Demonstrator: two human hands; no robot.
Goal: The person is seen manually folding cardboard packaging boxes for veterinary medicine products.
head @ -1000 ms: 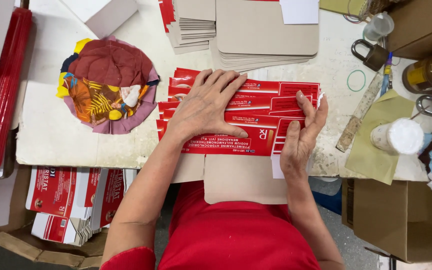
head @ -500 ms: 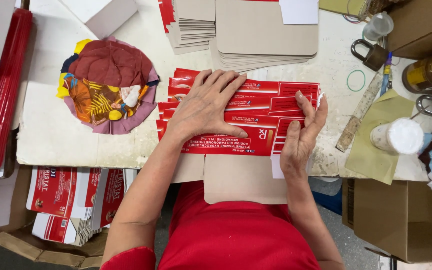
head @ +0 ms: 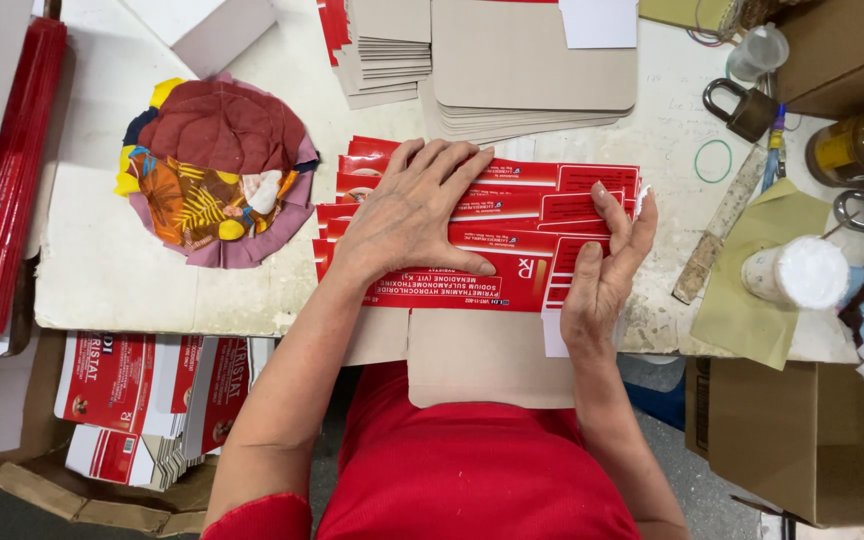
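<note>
We see the fanned red carton flats [head: 512, 235] at frame centre on the bench [head: 122, 270], long axis left-right, left hand [head: 412, 215] pressed flat on top with fingers spread, right hand [head: 607, 260] loosely cupping their right-end flaps.

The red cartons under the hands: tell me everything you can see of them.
The red cartons are flat, unfolded printed card blanks, red with white panels and print, fanned in an overlapping stack on the white table. They lie flat, long sides across the view, over a plain brown card that juts past the table's near edge. The left hand presses palm-down on their middle; the right hand holds their right end tabs.
</note>
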